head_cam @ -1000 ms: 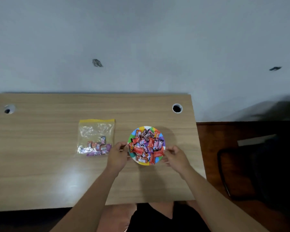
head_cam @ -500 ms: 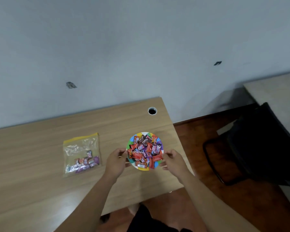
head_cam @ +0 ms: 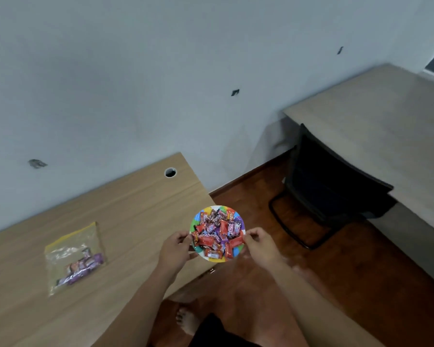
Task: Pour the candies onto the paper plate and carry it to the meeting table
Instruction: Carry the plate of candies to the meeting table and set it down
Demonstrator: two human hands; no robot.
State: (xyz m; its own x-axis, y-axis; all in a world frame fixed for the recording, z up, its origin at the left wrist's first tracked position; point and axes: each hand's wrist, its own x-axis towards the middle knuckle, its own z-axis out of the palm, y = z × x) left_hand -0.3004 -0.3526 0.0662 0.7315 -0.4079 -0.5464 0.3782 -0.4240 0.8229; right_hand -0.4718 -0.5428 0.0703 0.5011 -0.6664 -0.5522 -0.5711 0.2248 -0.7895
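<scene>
Carrying the Plate Off the Desk Corner

Holding the paper plate [head_cam: 238,251] between both hands, I had my left hand [head_cam: 174,249] pinching its rim at 9 o'clock and my right hand [head_cam: 260,244] pinching at 3, each equally near. The candies [head_cam: 217,234] sat heaped on it, over the desk [head_cam: 135,209] corner. A grey table [head_cam: 386,136] lay toward 2 o'clock, past the chair [head_cam: 328,181]

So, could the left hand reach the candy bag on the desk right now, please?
Probably not yet: the left hand grips the paper plate with the right hand. The path to the bag looks clear.
</scene>
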